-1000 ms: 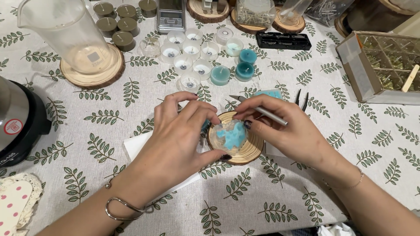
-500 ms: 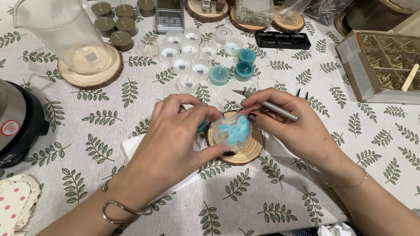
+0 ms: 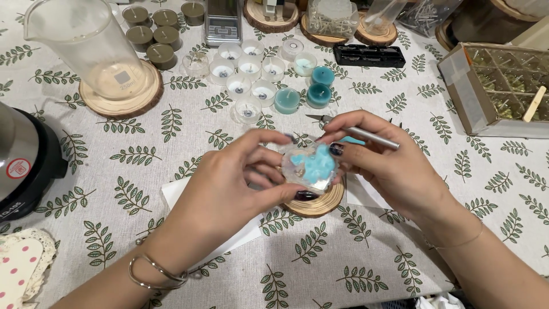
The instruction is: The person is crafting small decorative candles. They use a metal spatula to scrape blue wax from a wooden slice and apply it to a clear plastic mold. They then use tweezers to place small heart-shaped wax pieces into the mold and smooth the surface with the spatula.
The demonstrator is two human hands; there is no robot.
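My left hand (image 3: 229, 183) grips a small clear plastic cup (image 3: 307, 169) tilted toward me, with crumbled light-blue wax (image 3: 316, 163) inside. It is raised just above a round wooden slice (image 3: 320, 205) on the table. My right hand (image 3: 389, 169) steadies the cup's right side with its fingertips and holds a slim metal craft knife (image 3: 357, 133), blade pointing left, away from the cup.
Several clear tealight cups (image 3: 246, 86) and three teal-filled ones (image 3: 311, 91) stand beyond the hands. A plastic measuring jug (image 3: 80, 43) sits on a wooden coaster at back left, a black and silver pot (image 3: 23, 160) at left, a partitioned box (image 3: 503, 86) at right. White paper (image 3: 229, 229) lies under my left hand.
The cup has been lifted off the wooden slice and tipped toward me. The knife's blade has swung up and left, away from the wax.
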